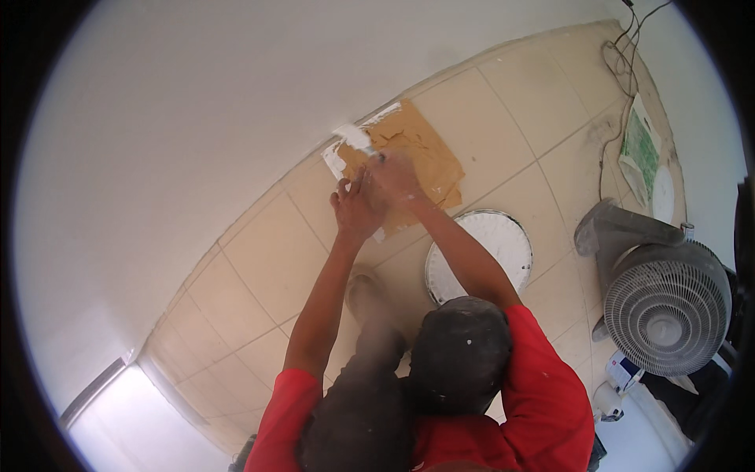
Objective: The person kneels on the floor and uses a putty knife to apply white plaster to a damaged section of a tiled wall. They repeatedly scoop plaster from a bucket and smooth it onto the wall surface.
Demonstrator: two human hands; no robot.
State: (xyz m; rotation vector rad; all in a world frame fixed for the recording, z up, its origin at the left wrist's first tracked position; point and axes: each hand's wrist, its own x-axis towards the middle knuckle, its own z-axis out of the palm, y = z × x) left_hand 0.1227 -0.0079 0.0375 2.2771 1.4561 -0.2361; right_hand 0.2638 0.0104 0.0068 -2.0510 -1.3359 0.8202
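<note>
Brown paper (431, 151), creased and marked with white paint along its far edge, lies on the floor against the foot of the wall. Over the paper, my right hand (397, 179) is closed round what looks like a paintbrush (355, 138). Its white, blurred end meets the wall's lower edge; most of the handle is hidden in my fingers. My left hand (360, 211) rests at the paper's near left part, close beside the right one. Its fingers are apart, with nothing visible in them.
A round white lid or bucket top (481, 253) sits under my right forearm. To the right stands a grey fan (664, 311). Beyond it lie a green-and-white bag (641, 153) and a dark cable (604, 157). The white wall (197, 110) borders the tiled floor (259, 271).
</note>
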